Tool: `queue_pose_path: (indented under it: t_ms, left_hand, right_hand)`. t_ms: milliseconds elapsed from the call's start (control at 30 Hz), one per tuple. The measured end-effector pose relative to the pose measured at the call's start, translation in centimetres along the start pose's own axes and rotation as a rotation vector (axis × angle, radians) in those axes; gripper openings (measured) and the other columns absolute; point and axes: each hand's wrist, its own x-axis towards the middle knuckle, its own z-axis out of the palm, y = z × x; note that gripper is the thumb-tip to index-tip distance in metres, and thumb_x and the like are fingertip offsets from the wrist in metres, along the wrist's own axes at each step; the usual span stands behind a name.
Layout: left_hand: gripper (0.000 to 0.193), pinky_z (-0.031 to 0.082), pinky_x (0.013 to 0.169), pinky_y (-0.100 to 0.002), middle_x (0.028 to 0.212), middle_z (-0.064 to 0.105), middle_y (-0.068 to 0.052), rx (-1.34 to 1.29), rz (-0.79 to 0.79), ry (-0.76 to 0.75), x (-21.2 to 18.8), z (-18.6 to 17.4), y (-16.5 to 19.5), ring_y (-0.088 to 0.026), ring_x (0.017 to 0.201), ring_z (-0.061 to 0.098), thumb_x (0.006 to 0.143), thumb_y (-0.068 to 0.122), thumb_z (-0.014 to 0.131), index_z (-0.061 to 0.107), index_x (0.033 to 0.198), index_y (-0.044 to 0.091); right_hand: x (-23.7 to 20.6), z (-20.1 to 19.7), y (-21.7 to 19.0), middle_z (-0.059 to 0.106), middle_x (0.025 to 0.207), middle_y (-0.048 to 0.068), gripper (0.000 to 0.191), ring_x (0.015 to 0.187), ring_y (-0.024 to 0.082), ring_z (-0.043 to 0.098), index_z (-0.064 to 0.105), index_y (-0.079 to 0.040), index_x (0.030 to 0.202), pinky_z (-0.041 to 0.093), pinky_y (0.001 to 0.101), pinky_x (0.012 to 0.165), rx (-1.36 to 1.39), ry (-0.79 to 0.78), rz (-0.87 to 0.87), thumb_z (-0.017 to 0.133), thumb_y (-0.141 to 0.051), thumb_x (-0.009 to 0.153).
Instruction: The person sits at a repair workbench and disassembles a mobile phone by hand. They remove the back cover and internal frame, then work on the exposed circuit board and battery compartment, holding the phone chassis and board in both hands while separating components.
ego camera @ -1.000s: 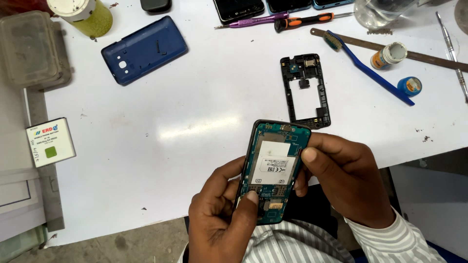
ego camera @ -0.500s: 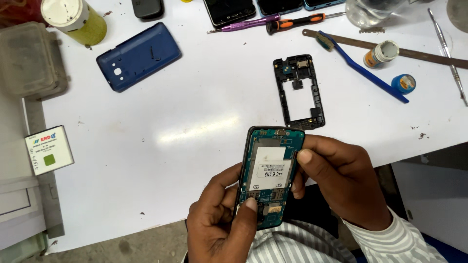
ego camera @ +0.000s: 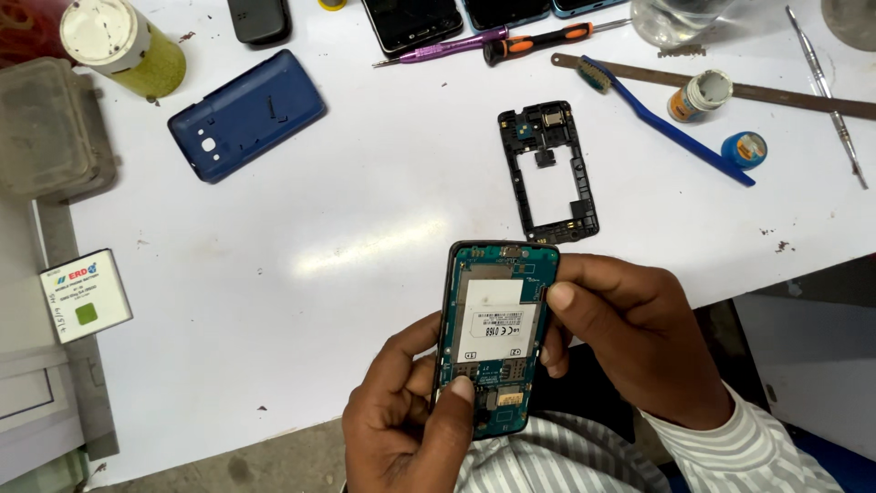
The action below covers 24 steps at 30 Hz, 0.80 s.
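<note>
Both my hands hold an opened phone with its back off, showing a teal circuit board and a white label. My left hand grips its lower left edge, thumb pressed on the bottom of the board. My right hand clasps the right edge, thumb resting near the label. A black inner phone frame lies on the white table just beyond the phone. A blue back cover lies at the far left.
A white battery sits at the left edge. At the back lie other phones, a purple screwdriver, an orange-black screwdriver, a blue toothbrush, a metal file, small pots and a yellow-green jar.
The hands and the phone keep the same grip. The view has shifted a little, so the table items sit slightly lower and to the left in the picture.
</note>
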Motion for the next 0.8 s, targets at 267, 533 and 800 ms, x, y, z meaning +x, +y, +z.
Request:
queue_pose_path:
  t_ms: [267, 533, 800]
  left_hand:
    - [0.052, 0.065, 0.085, -0.039, 0.101, 0.081, -0.03, -0.006, -0.085, 0.026, 0.8, 0.5, 1.5, -0.027, 0.096, 0.082, 0.082, -0.008, 0.051, 0.05, 0.134, -0.012]
    - [0.04, 0.062, 0.064, -0.029, 0.088, 0.075, -0.018, 0.101, -0.142, 0.06, 3.1, 1.8, 4.2, -0.014, 0.075, 0.074, 0.082, 0.0, 0.069, 0.051, 0.117, -0.004]
    - [0.033, 0.06, 0.059, -0.025, 0.083, 0.072, -0.013, 0.167, -0.119, 0.068, 3.3, 2.5, 4.6, -0.01, 0.07, 0.071, 0.081, 0.002, 0.071, 0.051, 0.107, -0.001]
  right_hand:
    - [-0.1, 0.1, -0.6, 0.073, 0.071, 0.012, 0.034, 0.058, 0.015, 0.067, 0.071, 0.009, 0.121, 0.058, 0.0309, 0.051, 0.001, -0.007, 0.101, 0.057, -0.015, 0.101]
    - [-0.2, 0.5, -0.4, 0.074, 0.069, 0.012, 0.034, 0.059, 0.016, 0.069, 0.073, 0.01, 0.119, 0.059, 0.0316, 0.052, -0.013, -0.036, 0.155, 0.06, -0.015, 0.099]
    - [-0.8, 0.2, -0.3, 0.074, 0.072, 0.012, 0.033, 0.063, 0.014, 0.069, 0.072, 0.01, 0.121, 0.06, 0.0307, 0.056, -0.035, -0.051, 0.096, 0.061, -0.01, 0.097]
